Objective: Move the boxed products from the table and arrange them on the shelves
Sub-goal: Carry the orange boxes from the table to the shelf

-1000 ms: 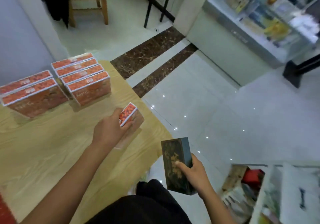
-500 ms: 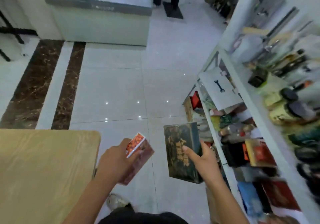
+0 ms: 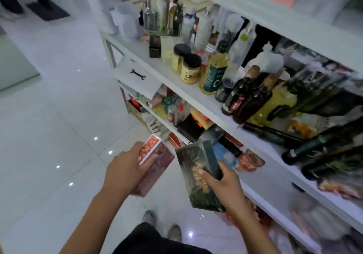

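The person is holding one boxed product in each hand, out in front of the body and close to the shelves point(image 3: 196, 100), probably so each can be slotted straight into a gap. The left hand point(image 3: 125, 167) is wrapping its fingers point(image 3: 152, 160) round the orange-printed box point(image 3: 150, 150). The right hand point(image 3: 225, 187) is gripping the dark green box point(image 3: 194, 175) upright beside a lower shelf.
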